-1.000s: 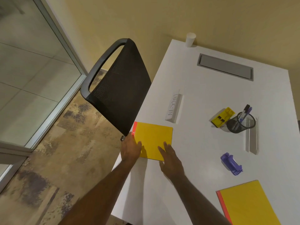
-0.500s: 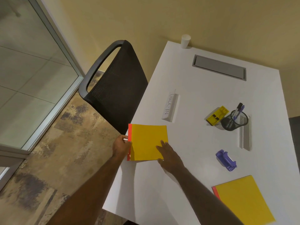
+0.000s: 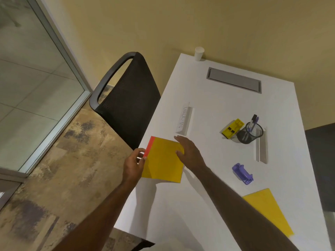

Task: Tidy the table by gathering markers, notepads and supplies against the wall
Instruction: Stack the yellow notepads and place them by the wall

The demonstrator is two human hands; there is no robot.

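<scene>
Head view showed the yellow notepad (image 3: 164, 160) lifted off the desk (image 3: 217, 205) edge, where a second earlier it had lain flat. The left hand (image 3: 133, 166) pinched its red spine; the right hand (image 3: 188, 153) gripped the far corner. Both were closed on it beside the chair (image 3: 126, 107). It looked ready to carry toward the wall (image 3: 235, 24), well apart from the pen cup (image 3: 250, 133).

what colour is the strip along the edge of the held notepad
Red, on the yellow notepad, by the left hand; head view.
</scene>
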